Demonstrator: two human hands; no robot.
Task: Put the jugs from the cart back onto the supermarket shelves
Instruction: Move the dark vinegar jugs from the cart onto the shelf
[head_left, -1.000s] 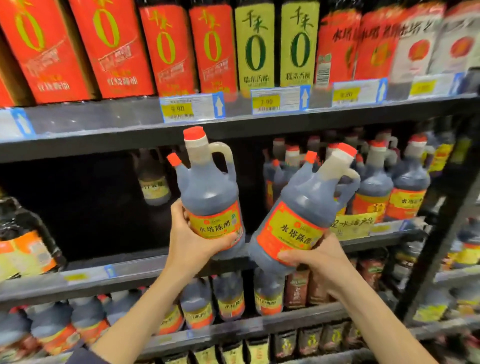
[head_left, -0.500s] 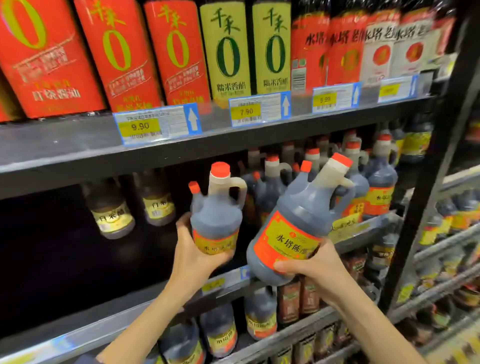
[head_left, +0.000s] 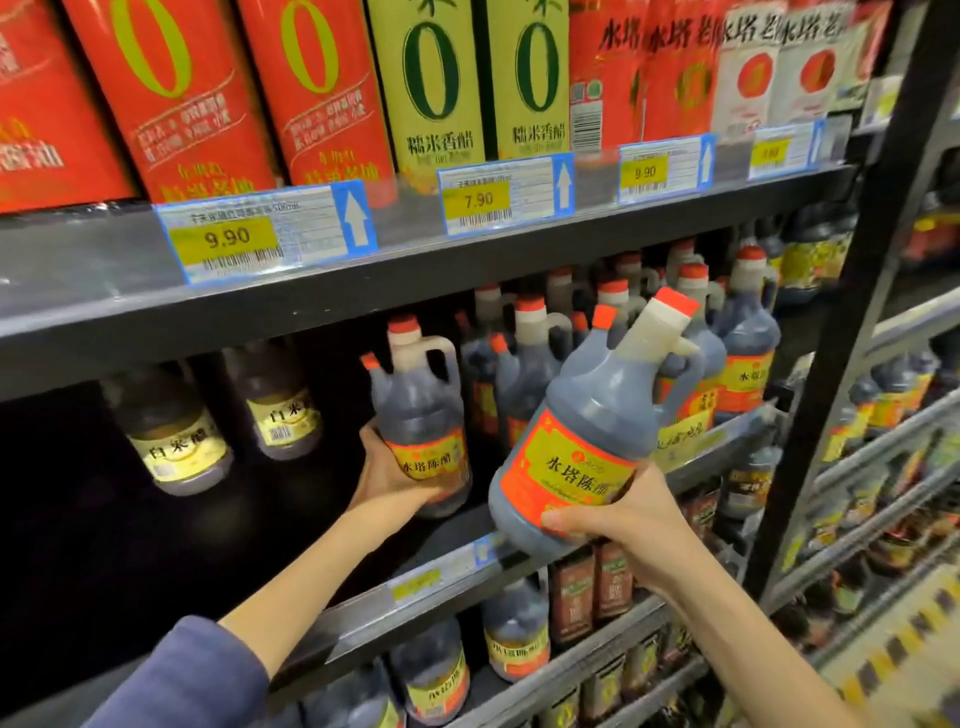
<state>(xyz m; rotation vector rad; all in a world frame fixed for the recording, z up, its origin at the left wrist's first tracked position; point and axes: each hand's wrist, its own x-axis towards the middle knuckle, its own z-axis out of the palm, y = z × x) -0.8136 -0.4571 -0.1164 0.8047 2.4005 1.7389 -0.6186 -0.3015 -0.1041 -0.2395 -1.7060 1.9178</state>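
Supermarket shelving fills the view: the left hand (head_left: 387, 475) grips one jug (head_left: 421, 410) upright over the middle shelf (head_left: 358, 610), likely setting it down, while the right hand (head_left: 631, 525) grips a second jug (head_left: 587, 431), tilted in front, which next needs standing alongside

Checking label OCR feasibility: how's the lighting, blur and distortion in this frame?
Head view: top-row bottles brightly lit, middle shelf's left recess deep in shadow; glare on the price-tag strip; label on the jug in the right hand sharp, far-right lower shelves blurred; wide-angle bends the shelf edges and black upright.
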